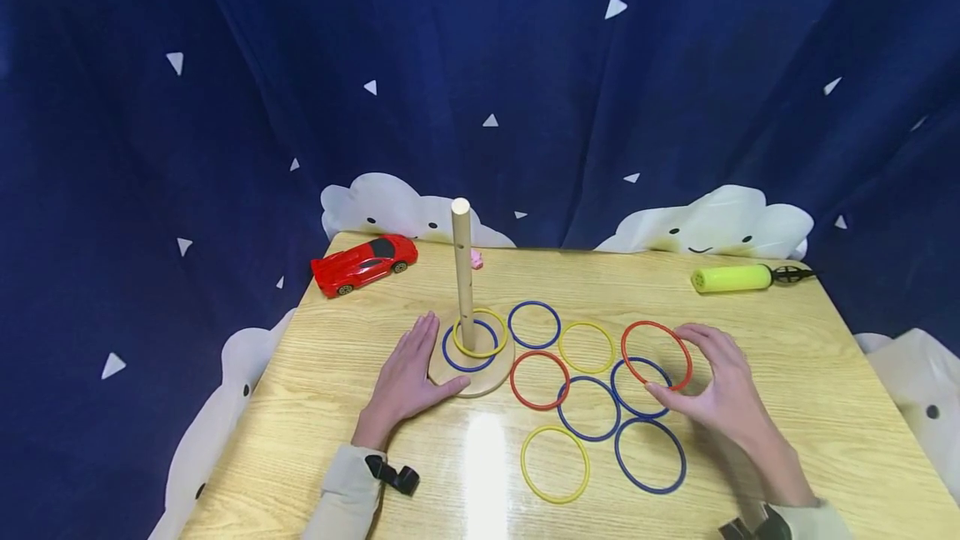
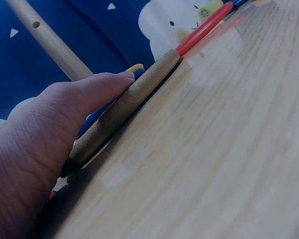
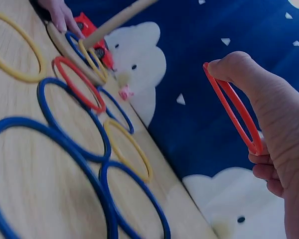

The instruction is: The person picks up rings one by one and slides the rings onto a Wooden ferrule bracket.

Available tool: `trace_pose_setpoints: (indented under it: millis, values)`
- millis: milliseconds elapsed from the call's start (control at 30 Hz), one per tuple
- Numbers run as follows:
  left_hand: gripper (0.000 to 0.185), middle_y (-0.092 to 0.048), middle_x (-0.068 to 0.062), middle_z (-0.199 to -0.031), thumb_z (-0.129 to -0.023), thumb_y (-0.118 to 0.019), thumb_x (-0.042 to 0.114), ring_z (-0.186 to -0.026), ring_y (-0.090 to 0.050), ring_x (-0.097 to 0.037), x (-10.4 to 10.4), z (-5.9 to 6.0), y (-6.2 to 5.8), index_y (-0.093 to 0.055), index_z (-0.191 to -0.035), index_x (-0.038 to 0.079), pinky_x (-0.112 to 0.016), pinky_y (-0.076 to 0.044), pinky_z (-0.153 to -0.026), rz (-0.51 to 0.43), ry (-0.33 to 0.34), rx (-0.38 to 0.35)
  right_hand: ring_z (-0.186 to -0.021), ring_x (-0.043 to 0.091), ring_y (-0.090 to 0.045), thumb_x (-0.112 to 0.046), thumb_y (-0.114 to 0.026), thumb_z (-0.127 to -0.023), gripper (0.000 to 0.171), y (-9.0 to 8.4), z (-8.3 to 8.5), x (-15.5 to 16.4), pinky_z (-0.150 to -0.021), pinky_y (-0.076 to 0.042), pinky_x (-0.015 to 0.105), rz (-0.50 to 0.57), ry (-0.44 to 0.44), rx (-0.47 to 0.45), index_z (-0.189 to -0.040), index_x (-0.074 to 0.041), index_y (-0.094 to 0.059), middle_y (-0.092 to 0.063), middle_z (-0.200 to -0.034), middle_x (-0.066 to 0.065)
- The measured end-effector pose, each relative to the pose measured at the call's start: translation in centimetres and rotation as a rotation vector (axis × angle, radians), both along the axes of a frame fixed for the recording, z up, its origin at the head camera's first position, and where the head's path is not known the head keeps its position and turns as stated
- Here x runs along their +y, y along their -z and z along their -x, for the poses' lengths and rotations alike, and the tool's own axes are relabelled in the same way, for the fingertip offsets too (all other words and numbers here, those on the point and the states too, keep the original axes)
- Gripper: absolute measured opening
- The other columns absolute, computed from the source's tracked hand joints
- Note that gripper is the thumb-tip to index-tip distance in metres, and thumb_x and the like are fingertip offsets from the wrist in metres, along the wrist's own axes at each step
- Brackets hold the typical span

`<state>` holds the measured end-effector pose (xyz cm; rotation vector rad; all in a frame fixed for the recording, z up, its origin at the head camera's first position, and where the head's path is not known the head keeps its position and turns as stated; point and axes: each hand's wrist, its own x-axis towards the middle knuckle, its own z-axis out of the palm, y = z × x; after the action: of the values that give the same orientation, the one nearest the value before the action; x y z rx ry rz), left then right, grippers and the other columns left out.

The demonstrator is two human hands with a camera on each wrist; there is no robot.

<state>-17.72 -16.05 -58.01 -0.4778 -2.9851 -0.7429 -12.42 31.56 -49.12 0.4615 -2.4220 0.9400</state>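
While wood-grained tabletop (image 1: 825, 415) spreads rightward to its edge, the right hand (image 1: 722, 386) pinches a thin red ring (image 1: 649, 323) in midair. The left hand (image 1: 407, 382), fingers straight, touches a round wooden base (image 1: 487, 380).

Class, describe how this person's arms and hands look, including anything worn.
The left hand and right hand are bare and ungloved. Pale beige sleeves stop short of both hands, each with a small black device near its end.

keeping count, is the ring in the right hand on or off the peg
Off: the right hand holds the red ring in the air, apart from the peg.
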Motion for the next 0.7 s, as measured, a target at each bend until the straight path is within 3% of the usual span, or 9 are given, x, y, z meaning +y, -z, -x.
trace_pose_setpoints:
  millis: [300,500,700]
  values:
    - [0.122,-0.013,0.000,-0.176,-0.082,-0.056,0.088,-0.162,-0.005,-0.015,0.0,0.0,-0.1,-0.016,-0.169,0.013,-0.042,-0.014,-0.131,-0.005,0.003,0.005,-0.127,0.027,-0.051,-0.020,-0.103,-0.050,0.090,-2.0,2.5,-3.0,-0.105,-0.030,0.014,-0.029,-0.110,0.002,-0.131,-0.003,-0.067,-0.062,-0.134,0.014]
    - [0.122,-0.014,-0.002,-0.176,-0.082,-0.057,0.088,-0.162,-0.006,-0.017,0.0,0.0,0.1,-0.016,-0.168,0.011,-0.042,-0.014,-0.131,-0.006,0.006,0.017,-0.129,0.026,-0.052,-0.026,-0.099,-0.053,0.088,-4.8,4.5,-5.1,-0.112,-0.032,0.021,-0.001,-0.203,0.051,-0.132,-0.001,-0.066,-0.063,-0.134,0.015]
    - [0.123,-0.012,-0.002,-0.176,-0.082,-0.057,0.088,-0.162,-0.007,-0.018,-0.1,0.1,0.2,-0.016,-0.168,0.011,-0.041,-0.015,-0.131,0.005,0.008,0.024,-0.127,0.031,-0.054,-0.045,-0.095,-0.062,0.087,-7.7,6.5,-7.5,-0.112,-0.035,0.023,0.029,-0.282,0.125,-0.131,0.000,-0.067,-0.064,-0.133,0.015]
